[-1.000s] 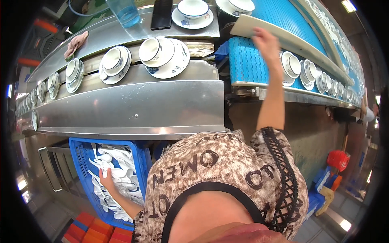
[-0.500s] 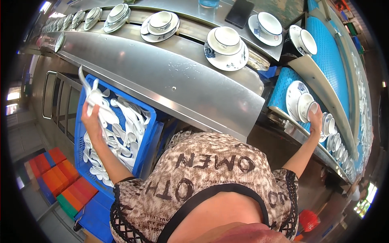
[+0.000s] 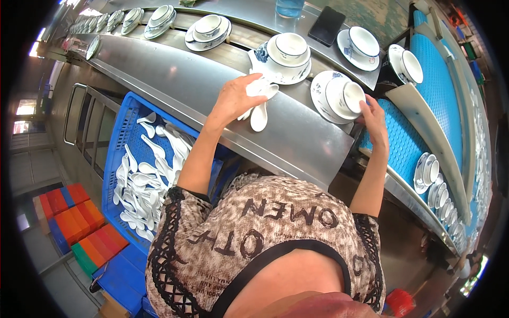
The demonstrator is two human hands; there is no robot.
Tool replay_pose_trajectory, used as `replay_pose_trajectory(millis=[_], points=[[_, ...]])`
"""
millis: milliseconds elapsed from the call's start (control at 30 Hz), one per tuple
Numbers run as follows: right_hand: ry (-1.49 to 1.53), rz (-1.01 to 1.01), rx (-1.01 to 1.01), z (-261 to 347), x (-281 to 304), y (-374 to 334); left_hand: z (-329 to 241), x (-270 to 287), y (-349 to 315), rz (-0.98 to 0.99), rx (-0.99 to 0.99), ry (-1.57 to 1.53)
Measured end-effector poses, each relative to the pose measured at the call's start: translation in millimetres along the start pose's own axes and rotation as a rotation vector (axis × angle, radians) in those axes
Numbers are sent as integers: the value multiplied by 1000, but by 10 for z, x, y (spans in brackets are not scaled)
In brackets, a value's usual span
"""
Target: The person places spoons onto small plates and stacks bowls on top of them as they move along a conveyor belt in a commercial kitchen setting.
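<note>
My left hand (image 3: 233, 98) holds a bunch of white ceramic spoons (image 3: 258, 102) over the steel counter (image 3: 201, 79), just below a cup and bowl set on a blue-patterned saucer (image 3: 286, 53). My right hand (image 3: 375, 117) grips the rim of another saucer with a cup on it (image 3: 339, 96) at the counter's end, beside the blue conveyor belt (image 3: 408, 143). A blue crate (image 3: 119, 159) full of several white spoons (image 3: 143, 180) sits low at my left.
More cup sets (image 3: 208, 29) line the counter toward the far left. A black phone (image 3: 327, 25) and a blue bottle (image 3: 289, 7) lie on the upper shelf. Cups on saucers (image 3: 428, 170) ride the belt at right. Coloured crates (image 3: 79, 220) stack on the floor.
My left hand rose out of the blue crate with spoons and came to the counter. My right hand moved from the belt's cups to the saucer at the counter's end.
</note>
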State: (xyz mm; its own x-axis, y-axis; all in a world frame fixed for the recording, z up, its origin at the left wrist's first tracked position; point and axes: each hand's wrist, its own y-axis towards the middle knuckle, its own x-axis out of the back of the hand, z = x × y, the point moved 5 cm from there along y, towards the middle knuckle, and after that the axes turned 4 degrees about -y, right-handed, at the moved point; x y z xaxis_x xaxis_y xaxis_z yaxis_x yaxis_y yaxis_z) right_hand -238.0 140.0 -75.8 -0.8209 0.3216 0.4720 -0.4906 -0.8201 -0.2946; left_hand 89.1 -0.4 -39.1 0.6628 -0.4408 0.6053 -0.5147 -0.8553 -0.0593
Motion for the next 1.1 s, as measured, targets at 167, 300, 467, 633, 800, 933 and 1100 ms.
replay_pose_trajectory(millis=[167,300,467,633,800,933,1100], points=[[-269,-292,149,-197,722,-143,56,42,-88,20,-71,98],[-728,-783,256,-547,1873,-499,41,71,-168,150,-83,171],[-936,-719,-169,-1423,2954,-637,80,195,-206,100,-297,297],[-744,-505,-16,-1883,3074,-441,304,417,165,98,266,-73],[-1001,-420,-305,-1702,2947,-252,540,564,509,-422,-76,575],[-967,-322,-214,-1754,2898,-187,750,433,660,-239,-198,587],[-607,-274,-165,-1093,2220,-528,723,455,429,-212,-302,342]])
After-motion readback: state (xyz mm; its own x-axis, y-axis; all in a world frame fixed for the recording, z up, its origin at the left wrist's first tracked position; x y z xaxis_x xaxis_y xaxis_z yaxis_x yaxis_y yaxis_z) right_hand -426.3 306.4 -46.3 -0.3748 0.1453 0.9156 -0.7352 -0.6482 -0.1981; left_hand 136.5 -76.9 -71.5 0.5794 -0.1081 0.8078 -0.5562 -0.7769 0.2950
